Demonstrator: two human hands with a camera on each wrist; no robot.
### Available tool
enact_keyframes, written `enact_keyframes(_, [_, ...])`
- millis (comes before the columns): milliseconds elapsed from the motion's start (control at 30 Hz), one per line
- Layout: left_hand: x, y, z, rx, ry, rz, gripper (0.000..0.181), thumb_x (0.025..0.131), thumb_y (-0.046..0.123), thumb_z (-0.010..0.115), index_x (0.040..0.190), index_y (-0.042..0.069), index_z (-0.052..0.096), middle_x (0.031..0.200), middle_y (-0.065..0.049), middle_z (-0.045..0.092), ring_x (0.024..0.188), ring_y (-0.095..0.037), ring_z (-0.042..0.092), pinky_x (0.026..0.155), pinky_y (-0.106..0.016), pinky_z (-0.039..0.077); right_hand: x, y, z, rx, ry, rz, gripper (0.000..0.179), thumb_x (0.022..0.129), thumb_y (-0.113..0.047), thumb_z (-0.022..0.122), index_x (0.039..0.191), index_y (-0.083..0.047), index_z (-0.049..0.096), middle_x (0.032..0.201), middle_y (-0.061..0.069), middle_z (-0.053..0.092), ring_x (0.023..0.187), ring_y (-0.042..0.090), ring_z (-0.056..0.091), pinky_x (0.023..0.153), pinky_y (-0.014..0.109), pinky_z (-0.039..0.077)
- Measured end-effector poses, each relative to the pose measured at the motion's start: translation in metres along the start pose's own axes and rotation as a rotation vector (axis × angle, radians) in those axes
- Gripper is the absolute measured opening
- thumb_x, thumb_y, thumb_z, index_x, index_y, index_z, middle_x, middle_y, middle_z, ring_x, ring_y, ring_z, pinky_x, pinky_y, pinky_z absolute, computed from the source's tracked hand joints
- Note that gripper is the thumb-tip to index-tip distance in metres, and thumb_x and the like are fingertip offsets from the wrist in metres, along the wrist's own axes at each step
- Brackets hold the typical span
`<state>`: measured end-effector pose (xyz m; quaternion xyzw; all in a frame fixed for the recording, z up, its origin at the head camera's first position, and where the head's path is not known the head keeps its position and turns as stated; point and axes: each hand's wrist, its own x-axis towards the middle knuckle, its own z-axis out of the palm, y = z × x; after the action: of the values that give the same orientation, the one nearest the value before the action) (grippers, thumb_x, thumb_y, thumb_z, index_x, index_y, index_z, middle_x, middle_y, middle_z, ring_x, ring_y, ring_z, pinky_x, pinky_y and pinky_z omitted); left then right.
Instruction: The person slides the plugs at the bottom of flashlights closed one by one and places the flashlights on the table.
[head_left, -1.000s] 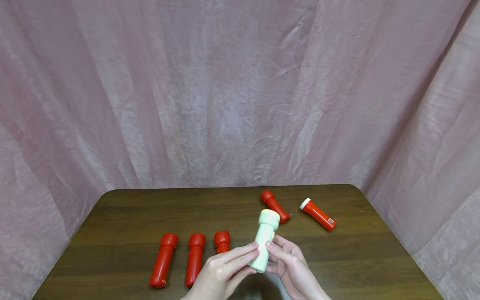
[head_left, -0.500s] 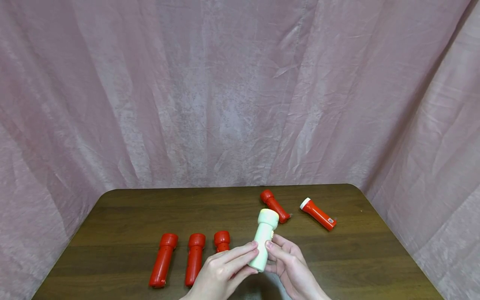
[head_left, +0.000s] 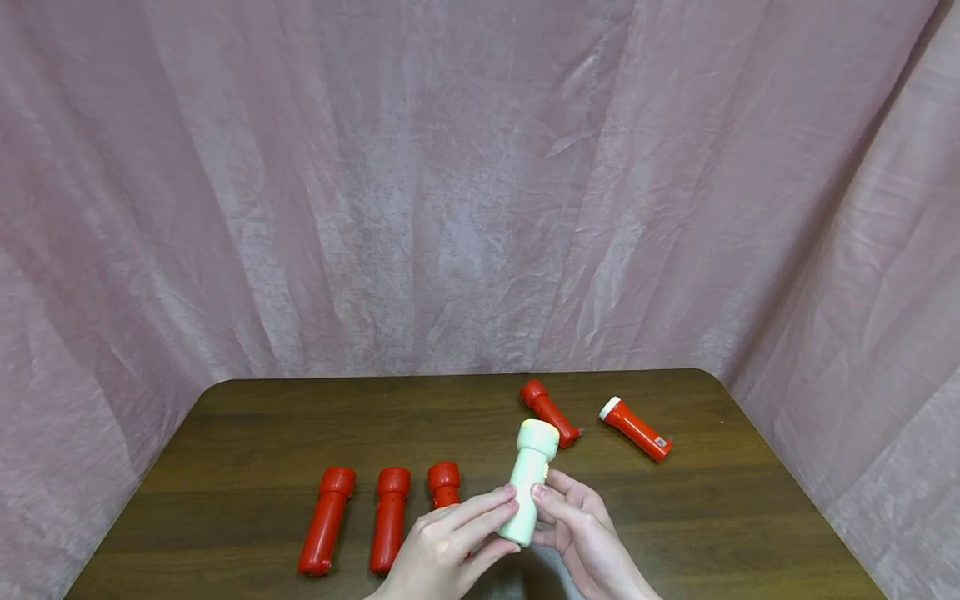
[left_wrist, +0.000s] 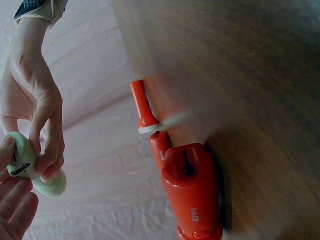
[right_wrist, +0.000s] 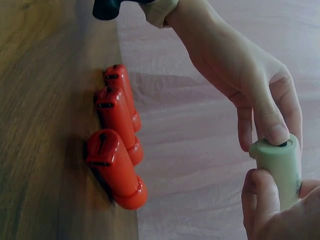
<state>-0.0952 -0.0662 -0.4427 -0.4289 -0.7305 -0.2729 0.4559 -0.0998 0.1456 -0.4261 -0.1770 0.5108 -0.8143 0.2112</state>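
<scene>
Both hands hold a pale green flashlight (head_left: 529,479) above the table, its wider head up and away and tilted a little right. My left hand (head_left: 441,546) grips the lower body from the left, and in the right wrist view its thumb (right_wrist: 276,131) lies on the tail end, beside a dark slot. From the right, my right hand (head_left: 581,529) pinches the body between thumb and fingers, just below the yellowish switch. Nearest the left hand is a red flashlight (head_left: 444,482), partly hidden behind it.
Two more red flashlights (head_left: 327,521) lie side by side at the left of the wooden table (head_left: 247,433). At the back right are another red flashlight (head_left: 551,414) and a red flashlight with a white head (head_left: 637,431). A pink curtain (head_left: 450,208) hangs behind.
The lowest visible digit of my left hand has shifted slightly right at the tail of the green flashlight. The flashlight and my right hand stay almost in place.
</scene>
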Motion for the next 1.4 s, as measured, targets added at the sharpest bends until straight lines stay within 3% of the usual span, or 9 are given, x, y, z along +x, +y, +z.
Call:
enact_keyframes(167, [-0.003,0.000,0.002,0.021,0.001,0.025,0.036,0.106,0.035,0.063,0.115,0.004,0.078,0.114,-0.008,0.081,0.094,-0.014,0.080,0.084,-0.016,0.061,0.000,0.002,-0.004,-0.054,0.035,0.001,0.025,0.110,-0.009,0.044,0.133,-0.006,0.054,0.115,-0.007,0.078,0.107,0.006,0.075,0.089,0.028,0.065])
enact_keyframes(333, [-0.004,0.001,0.000,-0.002,-0.043,0.006,0.037,0.105,0.037,0.064,0.117,0.005,0.078,0.119,-0.008,0.080,0.098,-0.014,0.080,0.086,-0.016,0.061,-0.001,0.002,-0.008,-0.155,0.126,0.032,0.043,0.108,-0.011,0.051,0.144,0.010,0.042,0.115,-0.010,0.078,0.106,0.005,0.074,0.082,0.025,0.064])
enact_keyframes(567, [-0.001,0.003,-0.005,-0.092,-0.118,-0.090,0.030,0.101,0.033,0.070,0.119,0.010,0.077,0.121,-0.006,0.079,0.099,-0.014,0.080,0.085,-0.015,0.061,-0.002,0.001,-0.011,-0.248,0.179,0.024,0.048,0.105,-0.009,0.056,0.142,0.018,0.040,0.110,-0.010,0.077,0.100,0.007,0.075,0.082,0.028,0.065])
enact_keyframes(767, [0.001,0.006,-0.009,-0.132,-0.181,-0.203,0.032,0.099,0.032,0.074,0.123,0.012,0.076,0.122,-0.002,0.079,0.106,-0.013,0.079,0.093,-0.016,0.060,-0.004,0.000,-0.011,-0.316,0.196,0.000,0.053,0.104,-0.009,0.059,0.143,0.021,0.039,0.108,-0.010,0.077,0.098,0.008,0.076,0.083,0.029,0.066])
enact_keyframes(900, [0.007,0.006,-0.010,-0.125,-0.178,-0.264,0.033,0.096,0.027,0.078,0.125,0.012,0.076,0.123,-0.002,0.079,0.108,-0.014,0.078,0.097,-0.017,0.059,-0.004,-0.001,-0.011,-0.355,0.207,-0.008,0.054,0.102,-0.009,0.062,0.142,0.021,0.041,0.107,-0.010,0.077,0.098,0.008,0.077,0.083,0.030,0.066])
enact_keyframes(1133, [0.026,0.004,-0.011,-0.097,-0.204,-0.425,0.039,0.094,0.027,0.080,0.131,0.017,0.073,0.132,0.003,0.075,0.115,-0.014,0.076,0.098,-0.023,0.060,-0.005,0.001,-0.008,-0.565,0.268,-0.023,0.047,0.098,-0.012,0.072,0.135,0.011,0.055,0.115,0.021,0.074,0.095,0.008,0.076,0.086,0.025,0.063])
enact_keyframes(1400, [0.050,-0.011,-0.011,-0.090,-0.307,-0.458,0.043,0.091,0.025,0.083,0.131,0.013,0.073,0.132,0.000,0.075,0.117,-0.018,0.076,0.094,-0.033,0.064,-0.005,0.004,-0.003,-0.795,0.359,-0.082,0.042,0.091,-0.018,0.083,0.126,-0.003,0.066,0.107,0.009,0.079,0.090,0.004,0.072,0.087,0.023,0.059])
